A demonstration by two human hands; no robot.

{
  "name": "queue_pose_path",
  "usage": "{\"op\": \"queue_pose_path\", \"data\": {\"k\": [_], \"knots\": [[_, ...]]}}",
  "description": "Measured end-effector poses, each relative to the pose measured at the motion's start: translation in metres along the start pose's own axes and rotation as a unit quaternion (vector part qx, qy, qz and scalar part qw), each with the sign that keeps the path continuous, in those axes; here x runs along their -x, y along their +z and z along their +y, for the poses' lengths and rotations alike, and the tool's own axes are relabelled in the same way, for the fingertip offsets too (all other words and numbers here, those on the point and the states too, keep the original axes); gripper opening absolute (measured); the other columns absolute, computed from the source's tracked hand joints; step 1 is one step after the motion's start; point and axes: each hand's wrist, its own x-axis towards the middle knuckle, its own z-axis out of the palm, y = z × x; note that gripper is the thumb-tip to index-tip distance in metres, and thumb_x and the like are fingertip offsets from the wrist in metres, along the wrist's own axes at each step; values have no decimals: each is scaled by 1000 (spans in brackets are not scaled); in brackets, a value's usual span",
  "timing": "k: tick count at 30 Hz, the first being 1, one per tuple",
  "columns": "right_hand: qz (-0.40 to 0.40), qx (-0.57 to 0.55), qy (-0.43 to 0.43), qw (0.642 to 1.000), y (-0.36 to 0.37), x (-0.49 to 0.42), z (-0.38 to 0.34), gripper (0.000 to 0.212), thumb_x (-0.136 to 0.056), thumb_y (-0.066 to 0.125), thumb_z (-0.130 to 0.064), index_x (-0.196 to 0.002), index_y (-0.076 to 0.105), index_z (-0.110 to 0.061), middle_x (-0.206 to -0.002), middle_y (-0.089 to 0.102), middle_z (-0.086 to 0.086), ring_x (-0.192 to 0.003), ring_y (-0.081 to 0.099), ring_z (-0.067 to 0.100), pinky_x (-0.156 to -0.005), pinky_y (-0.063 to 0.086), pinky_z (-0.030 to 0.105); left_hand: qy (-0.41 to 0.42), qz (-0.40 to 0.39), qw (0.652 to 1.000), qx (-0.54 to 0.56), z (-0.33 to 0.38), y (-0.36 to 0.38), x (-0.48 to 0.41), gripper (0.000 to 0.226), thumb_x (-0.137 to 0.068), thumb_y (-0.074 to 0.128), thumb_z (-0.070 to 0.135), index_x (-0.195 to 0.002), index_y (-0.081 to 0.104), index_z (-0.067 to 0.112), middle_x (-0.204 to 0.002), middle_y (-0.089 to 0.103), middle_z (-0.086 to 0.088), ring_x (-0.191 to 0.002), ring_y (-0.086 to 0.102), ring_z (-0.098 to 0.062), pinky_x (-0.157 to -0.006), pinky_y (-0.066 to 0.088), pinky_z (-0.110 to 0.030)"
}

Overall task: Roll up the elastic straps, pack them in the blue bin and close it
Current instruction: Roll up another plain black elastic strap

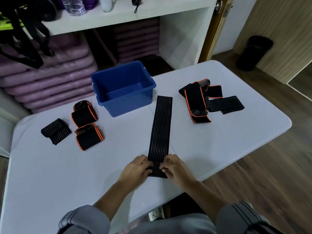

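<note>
White table (67,174), items: three rolled straps (84,113), 9 o'clock; blue bin (125,108), 12 o'clock; left hand (135,168), 6 o'clock, fingers curled gripping near end of striped strap (161,125) laid flat toward 12; right hand (175,168), gripping same end likewise; loose straps (207,100) heaped, 2 o'clock

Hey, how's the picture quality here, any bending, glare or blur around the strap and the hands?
Head view: wide-angle bending curves the table edges; light dim and even, no harsh glare on the blue bin; strap, left hand and right hand sharp; top shelf softer.
</note>
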Motion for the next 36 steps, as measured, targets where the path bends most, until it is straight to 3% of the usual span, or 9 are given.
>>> {"op": "queue_pose_path", "data": {"k": [5,10,14,16,20,24,28,32,36], "knots": [[-88,55,-47,993,-6,1,9,49,-70,73,-44,-107,65,-14,-103,59,2,-94,53,18,-80,45,28,69,-50,994,-71,-13,-5,6,58,-68,57,63,-111,63,25,-111,58,8,-90,55,-5,-72,49,-17],[-38,49,-35,997,-5,-4,2,26,-72,69,-29,-95,66,-16,-84,64,1,-82,59,21,-68,50,26,69,-52,995,-48,-7,-6,-7,27,-75,60,33,-100,63,22,-95,63,9,-86,54,-8,-72,51,-23],[-30,-50,73,996,-15,-6,-2,21,-86,57,-28,-102,53,-16,-74,59,-2,-62,55,14,-57,44,27,-59,-68,995,51,4,-14,-17,23,-85,50,30,-103,63,22,-88,63,3,-85,50,-9,-73,43,-23],[-26,-99,142,985,-14,-9,-2,21,-88,58,-26,-103,49,-15,-64,54,-6,-50,48,6,-46,36,17,-154,-77,977,128,10,-14,-22,22,-88,56,27,-110,59,24,-84,65,1,-78,57,-11,-70,47,-22],[17,-122,198,972,-4,-17,-2,25,-88,61,-22,-106,48,-10,-74,52,-3,-59,50,9,-52,33,14,-232,-32,963,132,18,-7,-28,29,-87,60,26,-116,54,23,-78,65,-1,-74,62,-16,-69,49,-26],[37,-18,136,990,-6,-15,3,41,-82,70,-23,-118,53,-15,-109,50,0,-89,58,22,-68,43,26,-162,11,987,-2,19,-2,-26,32,-86,60,25,-118,56,21,-106,53,-2,-98,55,-18,-72,50,-28],[10,42,-18,999,-10,-10,14,25,-78,71,-18,-103,68,-18,-103,61,-1,-92,60,20,-75,54,32,-22,8,1000,-11,9,2,-21,28,-83,62,25,-110,64,19,-107,60,5,-96,56,-16,-77,53,-31],[-58,55,-35,996,-14,-7,21,50,-75,71,-42,-117,63,-16,-112,62,-1,-102,57,20,-87,49,30,14,-52,998,-27,-1,-2,-17,58,-72,65,48,-124,55,23,-118,57,10,-102,52,-11,-87,48,-26],[-57,51,-16,997,-15,-8,18,47,-76,71,-30,-121,61,-16,-114,61,0,-107,53,18,-91,43,25,-2,-56,998,-4,0,-4,-23,50,-71,67,34,-119,60,23,-114,60,8,-103,54,-13,-87,48,-27]]}}
